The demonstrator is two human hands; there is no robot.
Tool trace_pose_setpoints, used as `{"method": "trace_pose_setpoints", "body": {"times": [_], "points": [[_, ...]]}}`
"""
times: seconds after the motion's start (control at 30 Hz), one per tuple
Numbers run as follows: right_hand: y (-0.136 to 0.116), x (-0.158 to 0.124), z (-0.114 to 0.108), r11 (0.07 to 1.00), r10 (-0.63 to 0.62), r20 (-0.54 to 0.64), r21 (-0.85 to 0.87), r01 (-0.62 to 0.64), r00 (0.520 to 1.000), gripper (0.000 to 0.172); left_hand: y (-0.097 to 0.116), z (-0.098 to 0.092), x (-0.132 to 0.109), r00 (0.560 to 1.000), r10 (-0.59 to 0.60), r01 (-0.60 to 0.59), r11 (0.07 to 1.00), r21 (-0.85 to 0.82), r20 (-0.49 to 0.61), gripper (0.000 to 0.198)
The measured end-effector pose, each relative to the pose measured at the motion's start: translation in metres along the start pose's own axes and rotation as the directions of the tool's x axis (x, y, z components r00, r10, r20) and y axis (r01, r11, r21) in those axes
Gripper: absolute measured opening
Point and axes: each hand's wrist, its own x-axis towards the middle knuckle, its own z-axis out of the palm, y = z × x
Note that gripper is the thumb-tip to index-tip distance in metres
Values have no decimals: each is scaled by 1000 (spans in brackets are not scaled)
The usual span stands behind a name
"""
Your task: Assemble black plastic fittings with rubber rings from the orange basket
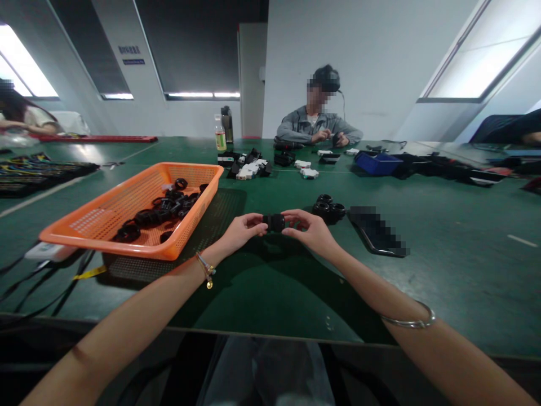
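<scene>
Between my two hands is a small black cylindrical part (274, 223) with a ribbed side, held just above the green table. My left hand (243, 232) pinches its left end with thumb and fingers. On its right end, my right hand (310, 228) grips it the same way. Several black ring-shaped parts (328, 210) stand in a small cluster just beyond my right hand. To my left, an orange perforated basket (105, 243) holds many loose black rings (164, 210). The exact kind of the held part cannot be made out.
A phone (378, 234) lies right of the ring cluster. White and black parts (253, 167), a bottle (220, 135) and a blue bin (377, 164) stand farther back. Across the table (270, 287) sits a person (316, 121). Cables (54, 282) run beside the basket.
</scene>
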Motion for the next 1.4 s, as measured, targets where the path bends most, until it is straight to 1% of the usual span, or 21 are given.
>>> {"method": "trace_pose_setpoints", "body": {"times": [0.17, 0.43, 0.67, 0.87, 1.0, 1.1, 1.23, 1.4], "points": [[-1, 0, -1, 999, 16, 3, -28, -16, 1000, 37, -1, 0, 0, 1000, -3, 3, 1000, -6, -3, 30], [-3, -1, -1, 998, 8, -4, -56, -8, 1000, 36, 0, -1, -1, 1000, -6, 6, 1000, 19, 2, 31], [-2, 0, -2, 997, 6, 32, -77, -4, 999, 44, 0, 0, -1, 1000, -1, 1, 1000, -5, 4, 29], [-2, 0, -1, 990, -72, -34, -122, 67, 997, 34, 1, 2, 0, 1000, -8, 8, 1000, -14, 10, 28], [-2, 0, -2, 990, -36, -19, -140, 33, 999, 34, 1, 1, 0, 1000, -7, 7, 1000, -4, 11, 28], [-2, 1, -2, 994, -25, -11, -106, 24, 1000, 34, 1, 1, 0, 1000, 2, -3, 1000, 7, 15, 28], [-1, 1, -1, 999, -1, -25, -36, 1, 1000, 41, 0, 0, -1, 1000, 2, -2, 1000, 4, 9, 30], [-2, 0, 0, 1000, 10, -16, -15, -10, 1000, 36, 1, 1, -1, 1000, 5, -5, 1000, 15, -1, 30]]}}
